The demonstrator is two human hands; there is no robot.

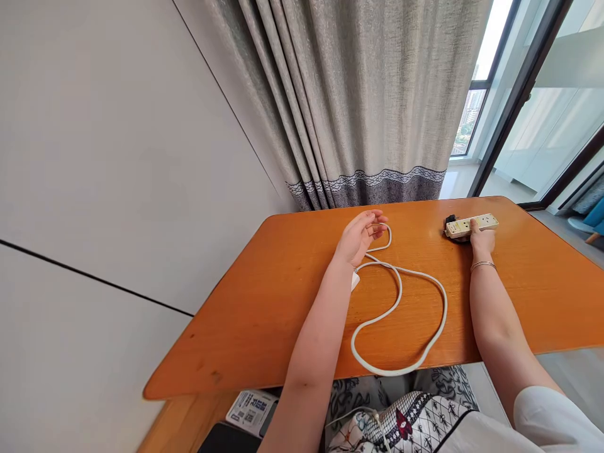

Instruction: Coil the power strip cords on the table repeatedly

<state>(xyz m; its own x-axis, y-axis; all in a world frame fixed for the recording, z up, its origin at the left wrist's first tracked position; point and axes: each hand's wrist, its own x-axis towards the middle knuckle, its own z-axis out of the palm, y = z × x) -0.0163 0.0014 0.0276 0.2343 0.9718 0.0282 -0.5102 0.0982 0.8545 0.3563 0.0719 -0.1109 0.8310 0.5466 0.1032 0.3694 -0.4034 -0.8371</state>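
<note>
A white cable [446,302] lies in loose loops on the orange-brown wooden table [236,302]. Near the table's far side, my left hand [357,239] has its fingers loosely curled around the far end of this cable; the cable's tip is hidden there. A white block [355,280], perhaps a plug or adapter, shows partly from behind my left wrist. Over to the right, my right hand [482,240] grips a cream power strip [486,221], thumb on top. A black plug [450,219] with its dark cord sits against the strip's left end.
Grey curtains [377,94] hang behind the far table edge, and a pale panelled wall [117,157] borders the left. A glass sliding door [523,94] is at the right. Below the near edge is a white printed box [252,409], beside my lap.
</note>
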